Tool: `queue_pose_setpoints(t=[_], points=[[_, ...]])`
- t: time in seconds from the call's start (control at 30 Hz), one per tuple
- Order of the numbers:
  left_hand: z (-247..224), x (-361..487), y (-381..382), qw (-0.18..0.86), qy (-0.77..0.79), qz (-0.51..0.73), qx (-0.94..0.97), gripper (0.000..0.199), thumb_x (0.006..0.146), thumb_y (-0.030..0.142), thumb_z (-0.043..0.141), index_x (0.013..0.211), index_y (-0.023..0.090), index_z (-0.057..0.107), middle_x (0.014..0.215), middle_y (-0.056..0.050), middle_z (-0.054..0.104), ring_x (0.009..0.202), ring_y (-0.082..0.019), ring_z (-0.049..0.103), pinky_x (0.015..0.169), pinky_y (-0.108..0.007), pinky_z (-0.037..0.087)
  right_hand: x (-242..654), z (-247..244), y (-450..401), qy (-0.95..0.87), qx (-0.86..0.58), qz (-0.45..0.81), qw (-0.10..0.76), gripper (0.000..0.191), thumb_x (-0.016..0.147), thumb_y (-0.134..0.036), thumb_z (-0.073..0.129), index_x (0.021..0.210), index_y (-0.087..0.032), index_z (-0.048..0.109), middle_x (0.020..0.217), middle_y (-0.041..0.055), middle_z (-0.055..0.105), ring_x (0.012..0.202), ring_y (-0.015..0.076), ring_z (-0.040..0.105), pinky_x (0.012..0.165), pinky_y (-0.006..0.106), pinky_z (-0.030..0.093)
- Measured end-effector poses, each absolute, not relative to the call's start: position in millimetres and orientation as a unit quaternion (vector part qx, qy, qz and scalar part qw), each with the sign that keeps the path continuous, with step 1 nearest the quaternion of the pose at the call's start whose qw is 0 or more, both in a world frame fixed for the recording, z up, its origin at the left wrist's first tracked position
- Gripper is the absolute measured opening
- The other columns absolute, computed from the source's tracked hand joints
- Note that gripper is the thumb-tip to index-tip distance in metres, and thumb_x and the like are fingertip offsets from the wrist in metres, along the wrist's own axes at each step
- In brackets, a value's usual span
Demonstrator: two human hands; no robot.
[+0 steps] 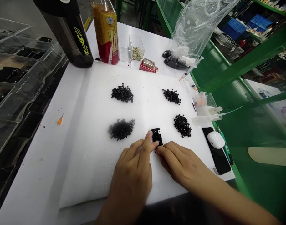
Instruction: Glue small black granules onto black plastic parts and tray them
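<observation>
A clear acrylic box [135, 48] holds pale granules [136, 54]; the left grip [131, 168] and right grip [178, 165] pinch a black piece [156, 136].

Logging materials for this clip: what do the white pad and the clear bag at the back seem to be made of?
The white pad looks like foam, probably polyethylene: matte, with a finely pebbled surface. The clear bag looks like thin plastic film: glossy, see-through and crumpled into sharp creases.
</observation>
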State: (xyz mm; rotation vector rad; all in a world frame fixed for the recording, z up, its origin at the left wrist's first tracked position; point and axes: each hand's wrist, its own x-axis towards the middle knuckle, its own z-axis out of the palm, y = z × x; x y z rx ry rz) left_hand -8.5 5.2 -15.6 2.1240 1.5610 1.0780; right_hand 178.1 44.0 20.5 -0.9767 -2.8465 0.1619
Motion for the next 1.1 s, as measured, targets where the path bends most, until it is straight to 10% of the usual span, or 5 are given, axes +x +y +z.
queue_pose_setpoints(t=[1.1], points=[[-14,-8,5,0.151,0.545,0.359,0.742,0.054,0.098,-0.001,0.04,0.15,0.01,0.043,0.124,-0.002,0.077,0.121,-0.019,0.062,0.094,-0.036,0.057,184,-8,18,-0.905,-0.349,0.042,0.24,0.057,0.091,0.003,0.068,0.145,-0.008,0.055,0.101,0.0128,0.067,0.092,0.0241,0.06,0.076,0.039,0.056]])
